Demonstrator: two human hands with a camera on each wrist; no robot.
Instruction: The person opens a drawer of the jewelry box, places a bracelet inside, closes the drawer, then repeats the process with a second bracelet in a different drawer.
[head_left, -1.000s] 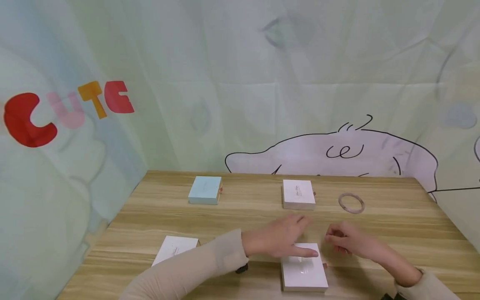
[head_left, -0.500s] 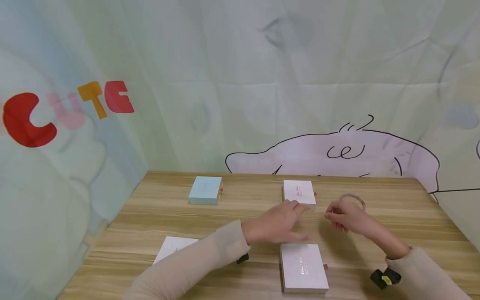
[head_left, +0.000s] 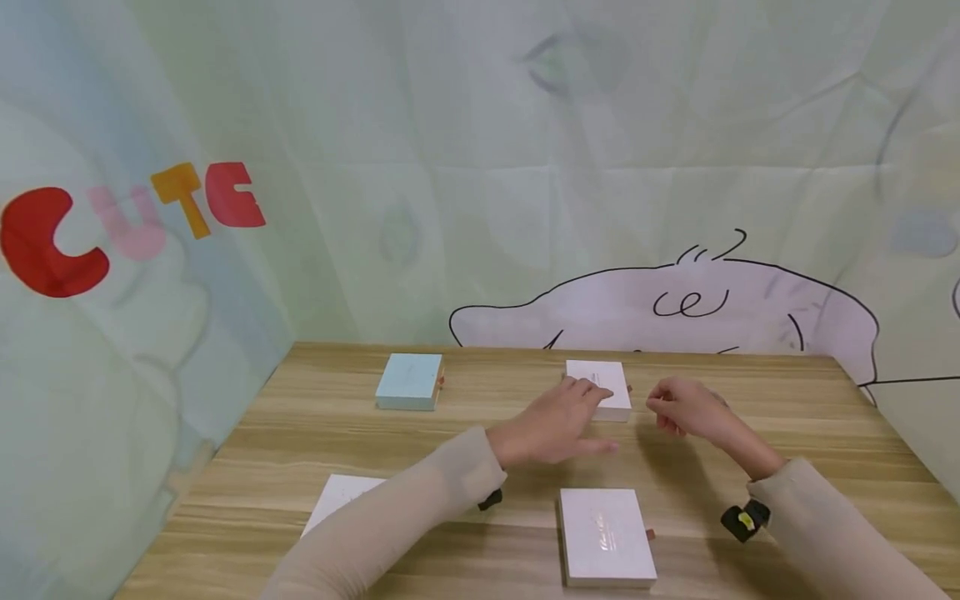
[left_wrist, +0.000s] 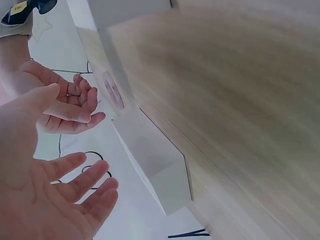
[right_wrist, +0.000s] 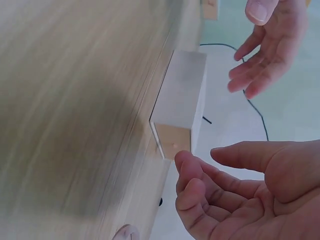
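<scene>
My left hand (head_left: 555, 423) hovers at the front of the far white box (head_left: 613, 373), fingers spread and hiding part of its lid. My right hand (head_left: 692, 408) is in the air just right of that box, fingers loosely curled, nothing in them. In the right wrist view, the white box (right_wrist: 181, 90) shows a tan drawer end (right_wrist: 172, 139) facing my right hand. The left wrist view has the same white box (left_wrist: 155, 155) standing apart from my left fingers. A bangle (left_wrist: 113, 90) lies on the table, mostly hidden behind my right hand in the head view.
A second white box (head_left: 606, 537) lies nearer on the wooden table (head_left: 480, 450). Another white box (head_left: 337, 498) at front left is partly covered by my left sleeve. A light blue box (head_left: 410, 381) sits at the back left. A printed curtain (head_left: 420, 208) hangs behind.
Both hands have moved forward, away from the near white box to the far one. My right hand now covers most of the bangle in the head view. The boxes have stayed put.
</scene>
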